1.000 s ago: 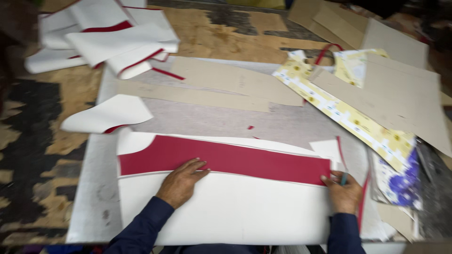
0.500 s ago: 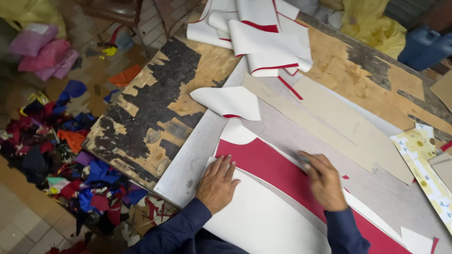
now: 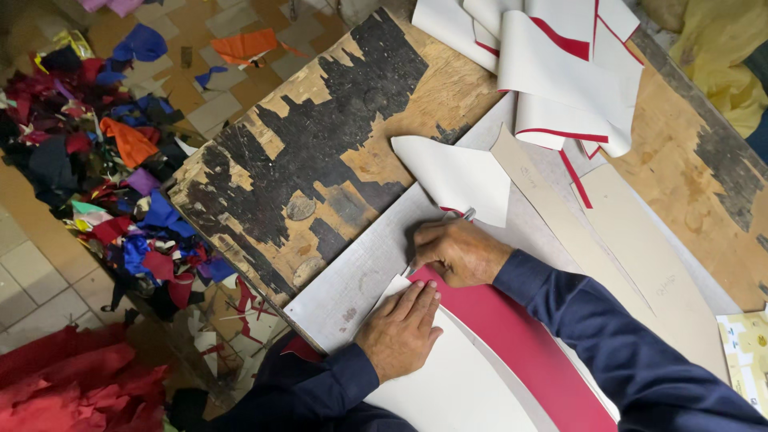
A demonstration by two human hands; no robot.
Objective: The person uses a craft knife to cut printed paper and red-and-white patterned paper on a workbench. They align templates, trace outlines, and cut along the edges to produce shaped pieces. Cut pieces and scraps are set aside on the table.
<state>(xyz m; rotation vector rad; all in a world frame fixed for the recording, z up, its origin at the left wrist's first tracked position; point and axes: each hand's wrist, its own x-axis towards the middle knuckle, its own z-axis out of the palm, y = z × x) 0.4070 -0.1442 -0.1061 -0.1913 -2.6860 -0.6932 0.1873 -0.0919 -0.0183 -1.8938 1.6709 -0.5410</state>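
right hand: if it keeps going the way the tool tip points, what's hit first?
Probably the loose white cut piece: the right hand aims its tool up the table, and the tip is already at that piece's lower edge. Farther on lies the stack of white-and-red pieces.

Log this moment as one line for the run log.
left hand: flat on white sheet | right hand: gripping slim tool at red sheet edge | surface: grey board

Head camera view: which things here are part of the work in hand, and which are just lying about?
In hand: left hand flat on white template; right hand holding metal tool; red sheet.
Lying about: cut white pieces, tan patterns, floor scraps.
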